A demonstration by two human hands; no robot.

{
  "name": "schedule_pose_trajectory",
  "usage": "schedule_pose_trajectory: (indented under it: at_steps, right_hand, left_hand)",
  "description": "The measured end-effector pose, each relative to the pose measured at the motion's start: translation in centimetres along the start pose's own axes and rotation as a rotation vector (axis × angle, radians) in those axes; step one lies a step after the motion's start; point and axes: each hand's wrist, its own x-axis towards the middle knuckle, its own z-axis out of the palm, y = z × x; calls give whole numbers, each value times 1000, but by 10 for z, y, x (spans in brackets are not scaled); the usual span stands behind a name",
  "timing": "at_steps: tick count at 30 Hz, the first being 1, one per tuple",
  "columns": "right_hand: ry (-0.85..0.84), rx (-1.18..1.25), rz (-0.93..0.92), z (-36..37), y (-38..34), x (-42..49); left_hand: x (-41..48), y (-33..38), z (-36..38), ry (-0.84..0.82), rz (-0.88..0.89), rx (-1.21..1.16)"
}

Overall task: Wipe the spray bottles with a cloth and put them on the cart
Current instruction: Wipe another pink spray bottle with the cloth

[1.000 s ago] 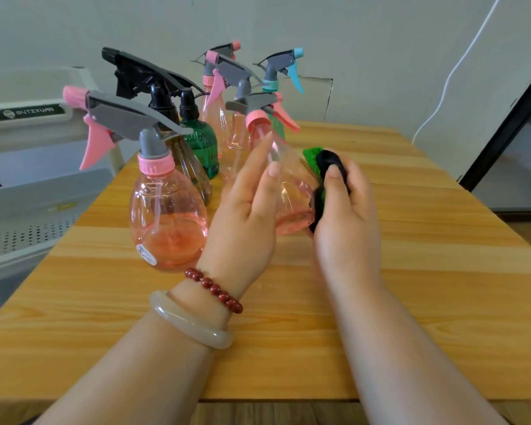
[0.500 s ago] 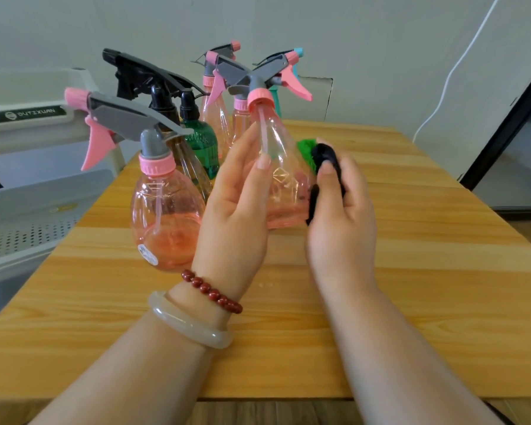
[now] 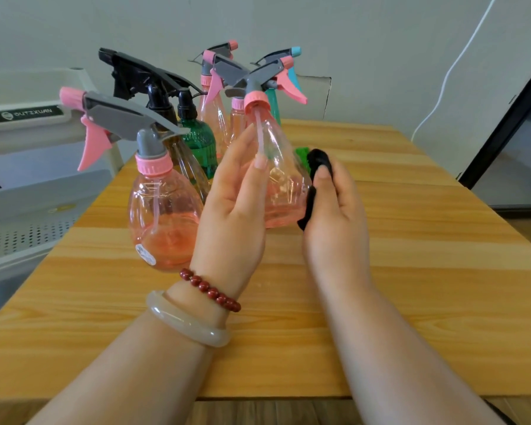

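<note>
A wooden counter point(image 3: 411, 271) seen from above, with two bare forearms reaching forward over it. The left wrist wears a pale bangle point(image 3: 187, 323) and a red bead bracelet point(image 3: 210, 291).

The left grip point(image 3: 230, 216) is wrapped around the left side of a clear pink spray bottle point(image 3: 282, 167), with fingers up along its shoulder. The bottle sits between the two grips, its pink cap and grey trigger head leaning slightly left. Whether its base touches the counter cannot be told.

The right grip point(image 3: 334, 216) holds a bunched black and green cloth point(image 3: 319, 161) and presses it against the bottle's right side, thumb on top of the cloth.

Just left of the left grip, a second pink bottle point(image 3: 163, 216) stands upright on the counter, holding some pink liquid.

Beyond the grips, more bottles cluster together: a brownish one with a black trigger point(image 3: 154, 87), a green bottle point(image 3: 196, 139), two further pink bottles point(image 3: 215, 96) and a teal bottle point(image 3: 273, 105).

Far left of the left grip, beside the counter, stands a pale grey cart point(image 3: 28, 194) with a perforated shelf.
</note>
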Motion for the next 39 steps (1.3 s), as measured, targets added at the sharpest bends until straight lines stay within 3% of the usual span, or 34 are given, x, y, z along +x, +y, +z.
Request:
schedule_pose_trajectory:
  at_steps: [3,5,7,10,11,12,16,17,20,24,26,29,32,36,39]
  right_hand:
    - [-78,-243,-428,1,-9,-8]
    - [-131,-319,-571,4,-12,-11]
    - [-40,-306,-499,2,-8,-6]
    - [51,6,-22,2,-1,2]
    - [42,53,53,1,1,3]
    - [37,13,14,1,0,2]
    - [-91,-280,-532,3,-9,-9]
    - [-118,-314,-584,4,-8,-10]
    - [-20,-285,-426,3,-7,-5]
    - [8,203,225,3,-11,1]
    - [17,288,296,1,-13,2]
    - [78,145,116,-3,-16,3]
    - [63,-77,-57,-7,-15,4]
    - [-29,-277,-374,-7,-14,1]
    - [-101,-363,-537,-1,-13,-6]
  left_hand:
    - [0,1,-1,27,11,34]
    - [1,2,-2,31,19,39]
    - [1,2,-2,23,41,67]
    - [0,-1,-1,-3,23,17]
    - [-1,-1,-1,-6,10,9]
    - [0,-1,-1,3,-4,10]
    - [1,0,-2,42,7,19]
    - [1,1,-3,47,3,26]
    - [0,0,-4,24,0,40]
    - [-1,1,-4,-16,8,49]
    - [0,1,-5,-48,23,121]
    - [-1,0,-4,-82,44,276]
    - [1,-2,-2,-101,8,165]
    - [3,-2,-1,-99,-48,59]
    - [-1,-2,-1,-69,16,187]
